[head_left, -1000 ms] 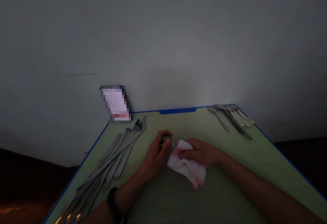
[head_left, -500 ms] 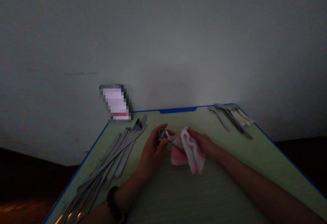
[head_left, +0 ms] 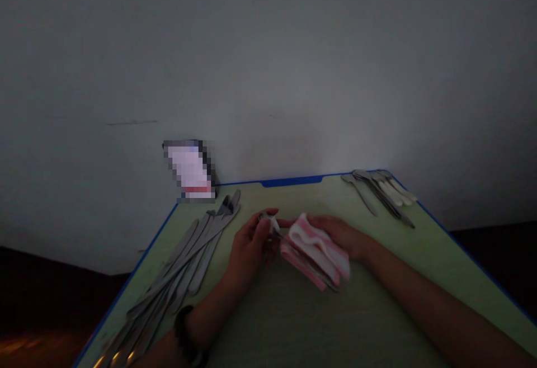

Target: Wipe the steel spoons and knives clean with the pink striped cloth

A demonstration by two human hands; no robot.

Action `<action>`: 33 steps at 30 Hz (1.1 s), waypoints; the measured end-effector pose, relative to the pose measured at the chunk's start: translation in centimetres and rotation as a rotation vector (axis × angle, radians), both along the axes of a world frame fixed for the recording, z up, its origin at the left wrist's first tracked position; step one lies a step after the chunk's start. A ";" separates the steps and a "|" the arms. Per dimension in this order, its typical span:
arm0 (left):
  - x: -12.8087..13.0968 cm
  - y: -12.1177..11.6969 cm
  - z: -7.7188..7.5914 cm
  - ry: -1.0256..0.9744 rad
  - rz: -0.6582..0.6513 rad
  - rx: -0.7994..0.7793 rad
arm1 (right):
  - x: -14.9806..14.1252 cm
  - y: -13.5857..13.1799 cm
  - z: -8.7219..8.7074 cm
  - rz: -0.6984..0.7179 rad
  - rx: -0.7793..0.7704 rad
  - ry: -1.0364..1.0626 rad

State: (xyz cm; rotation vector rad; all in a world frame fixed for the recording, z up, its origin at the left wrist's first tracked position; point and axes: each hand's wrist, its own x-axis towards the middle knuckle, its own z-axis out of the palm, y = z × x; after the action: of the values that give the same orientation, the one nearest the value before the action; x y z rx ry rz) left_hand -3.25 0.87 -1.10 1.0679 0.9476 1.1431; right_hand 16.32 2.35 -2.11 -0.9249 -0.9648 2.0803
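Note:
My left hand (head_left: 249, 245) pinches a shiny metal spoon (head_left: 273, 223) by its bowl end, between thumb and fingers. The spoon's handle slants down to the right into a folded pink-and-white striped cloth (head_left: 316, 250). At the cloth's lower right, what looks like the handle's end pokes out. Gripping the cloth from its right side, my right hand (head_left: 342, 236) has its fingers mostly hidden behind the fabric. Both hands are held over the middle of the green tabletop (head_left: 302, 329).
On the left lies an overlapping pile of table knives (head_left: 184, 262). Several spoons (head_left: 380, 194), some with white handles, sit at the back right beside one separate spoon (head_left: 361, 196). A blurred-out phone (head_left: 191, 169) leans on the wall (head_left: 293, 77) behind the blue-edged table.
The cloth has slid along the spoon's handle, down and to the right, and now lies folded over it. My left hand has tilted the bowl slightly; its grip remains.

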 end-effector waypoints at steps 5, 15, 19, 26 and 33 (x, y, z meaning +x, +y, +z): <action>0.1 0.2 -0.1 0.047 -0.018 0.007 | -0.1 0.3 -0.4 0.032 -0.085 0.020; 0.0 -0.5 -0.2 0.306 -0.152 0.285 | 0.5 0.1 0.1 0.385 0.341 -0.258; -0.1 -0.5 -0.4 0.430 -0.169 0.350 | 0.1 -0.2 0.6 0.408 0.442 -0.333; 0.5 -0.5 0.4 0.524 -0.041 0.301 | -0.7 -0.6 1.0 0.306 0.635 -0.536; 0.4 -0.2 0.5 0.695 -0.043 0.315 | -0.2 -0.3 0.9 0.318 0.542 -0.370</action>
State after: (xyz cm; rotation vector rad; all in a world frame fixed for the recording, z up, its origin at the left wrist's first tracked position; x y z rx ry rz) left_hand -2.90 0.70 -0.58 1.7977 1.2897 0.9067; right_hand 16.16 2.08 -1.22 -0.9163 -1.8609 1.7561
